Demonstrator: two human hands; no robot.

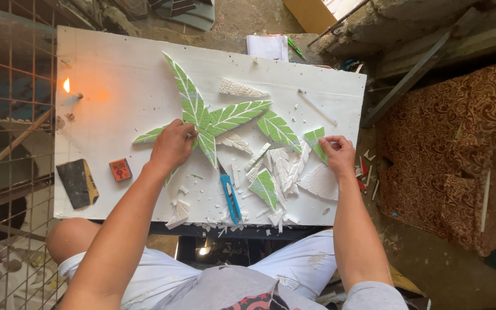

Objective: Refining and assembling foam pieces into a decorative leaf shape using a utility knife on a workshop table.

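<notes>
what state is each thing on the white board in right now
small candle: lit
blue utility knife: lying flat, untouched
green foam leaf star: assembled, pressed by left hand
loose green foam leaf: pinched by right hand
small red matchbox: closed

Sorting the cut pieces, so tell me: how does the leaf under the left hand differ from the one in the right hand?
The joined leaf cluster under the left hand is large, with several leaves meeting at a centre; the single leaf piece pinched by the right hand is small and separate. Both are green with white veins.
</notes>
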